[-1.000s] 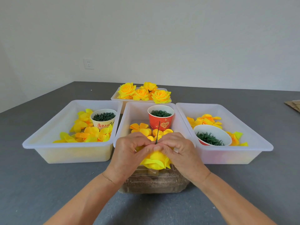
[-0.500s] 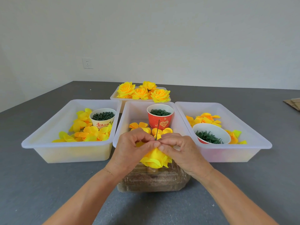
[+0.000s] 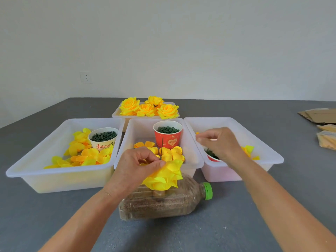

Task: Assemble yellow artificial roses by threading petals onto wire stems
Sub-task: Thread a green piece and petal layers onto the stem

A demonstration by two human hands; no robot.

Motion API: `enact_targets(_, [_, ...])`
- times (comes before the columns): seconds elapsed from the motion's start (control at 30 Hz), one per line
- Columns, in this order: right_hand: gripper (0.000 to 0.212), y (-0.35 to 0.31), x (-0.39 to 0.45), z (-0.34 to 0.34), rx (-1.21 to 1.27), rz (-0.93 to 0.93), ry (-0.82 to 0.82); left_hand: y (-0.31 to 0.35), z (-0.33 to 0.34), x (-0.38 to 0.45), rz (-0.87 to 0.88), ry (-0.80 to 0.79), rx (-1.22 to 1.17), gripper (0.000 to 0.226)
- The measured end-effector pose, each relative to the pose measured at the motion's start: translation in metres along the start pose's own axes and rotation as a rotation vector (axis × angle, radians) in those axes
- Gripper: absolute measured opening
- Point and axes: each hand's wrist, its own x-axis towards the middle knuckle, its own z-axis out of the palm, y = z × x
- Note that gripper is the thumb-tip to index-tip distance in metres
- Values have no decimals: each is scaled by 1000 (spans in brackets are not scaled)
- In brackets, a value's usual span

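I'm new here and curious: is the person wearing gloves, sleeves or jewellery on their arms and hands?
No gloves or sleeves show: the left hand and right hand are bare, as are both forearms. No ring or watch is visible. A thin line crosses the left wrist, perhaps a fine bracelet; I cannot tell.

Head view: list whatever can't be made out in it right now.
- Right hand: its fingertips are motion-blurred over the right translucent plastic bin; what they pinch, if anything, is unclear.
- Red-and-white paper bowl of green pieces: mostly hidden behind that hand.
- Thin green wire stem: its lower part is hidden by the yellow fabric petals and the left hand.
- Flat brown cardboard pieces: cut off by the frame's right edge.
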Motion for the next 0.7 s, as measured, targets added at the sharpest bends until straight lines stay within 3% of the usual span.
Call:
enact_targets(0.1, [14, 26, 23, -22, -403, 175, 8, 4, 0, 2, -43, -16, -10, 23])
enact_targets(0.17, [9, 41, 33, -29, -653, 277, -81, 6, 1, 2, -55, -23, -10, 22])
enact_targets(0.27, [7, 53, 37, -25, -907, 285, -230, 9, 2, 1, -68, -14, -13, 23])
enact_targets(0.37, [25, 58, 40, -17, -1035, 270, -299, 12, 2, 1, -82, -19, -9, 24])
enact_targets(0.47, [5, 63, 47, -11, -1082, 269, -297, 13, 1, 1, -83, -25, 11, 25])
enact_targets(0.53, [3, 66, 50, -9, -1089, 264, -274, 13, 0, 1, -83, -24, 13, 25])
enact_targets(0.7, [24, 67, 53, -11, -1037, 307, -179, 13, -1, 0, -68, -31, 16, 28])
